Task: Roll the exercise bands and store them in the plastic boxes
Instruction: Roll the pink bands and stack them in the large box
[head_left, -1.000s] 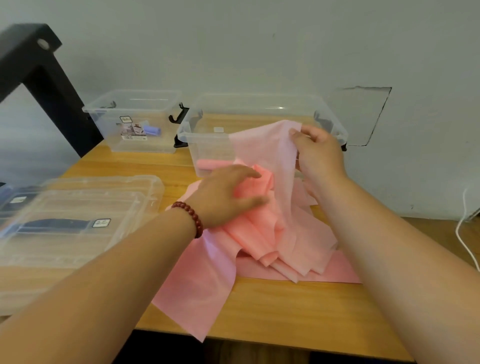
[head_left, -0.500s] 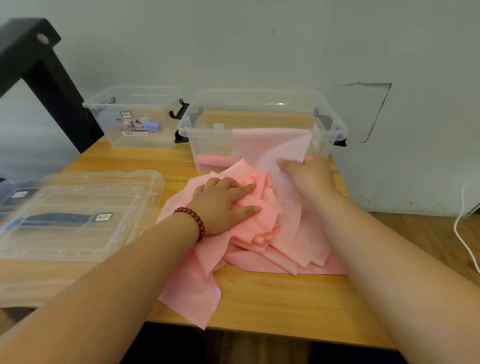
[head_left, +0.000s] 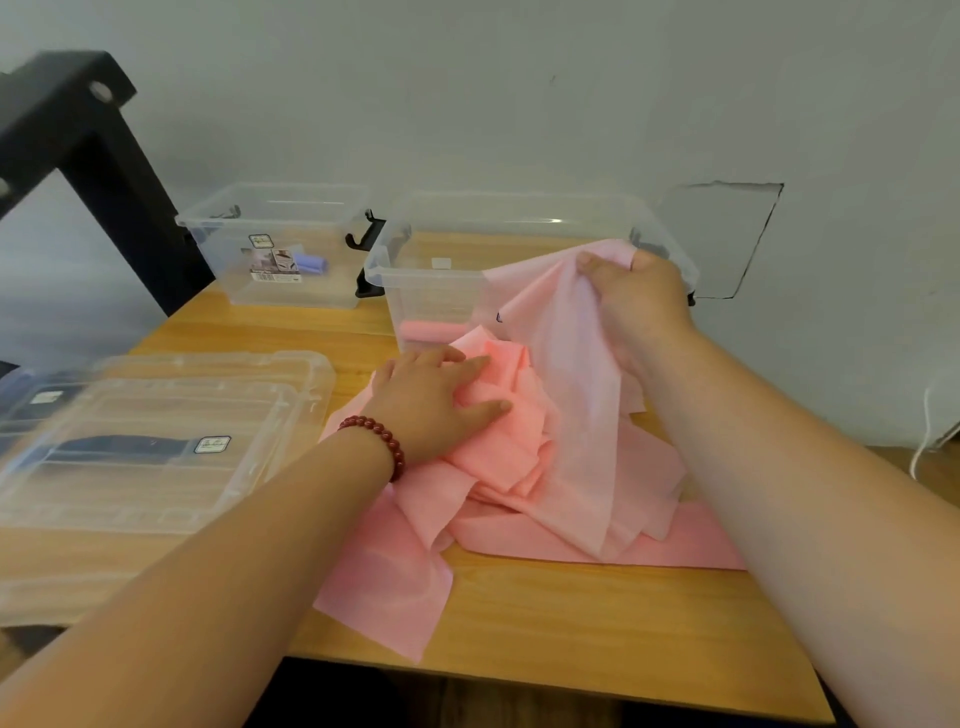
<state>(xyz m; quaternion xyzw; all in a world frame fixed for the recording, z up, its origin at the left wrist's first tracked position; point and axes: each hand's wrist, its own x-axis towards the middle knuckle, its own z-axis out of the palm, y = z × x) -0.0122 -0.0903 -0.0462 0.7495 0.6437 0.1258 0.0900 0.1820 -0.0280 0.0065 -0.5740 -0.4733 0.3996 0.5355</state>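
Note:
A loose pile of pink exercise bands (head_left: 524, 467) lies on the wooden table in front of me. My left hand (head_left: 436, 400) presses flat on top of the pile, fingers straight. My right hand (head_left: 631, 296) grips one end of a pale pink band (head_left: 566, 353) and holds it up in front of the near clear plastic box (head_left: 410, 275). A rolled pink band (head_left: 428, 331) lies inside that box. A second clear box (head_left: 275, 244) stands farther left with a rolled purple band (head_left: 310, 264) in it.
Clear plastic lids (head_left: 156, 441) lie stacked at the left of the table, over something dark. A black metal frame (head_left: 98, 171) rises at the far left. A white cable (head_left: 922, 441) hangs at the right by the wall. Bare wooden table (head_left: 597, 629) shows near the front edge.
My right hand dropped to the pile half a second ago, then rose again with a band end, up and to the right. The left hand stayed pressed on the pile.

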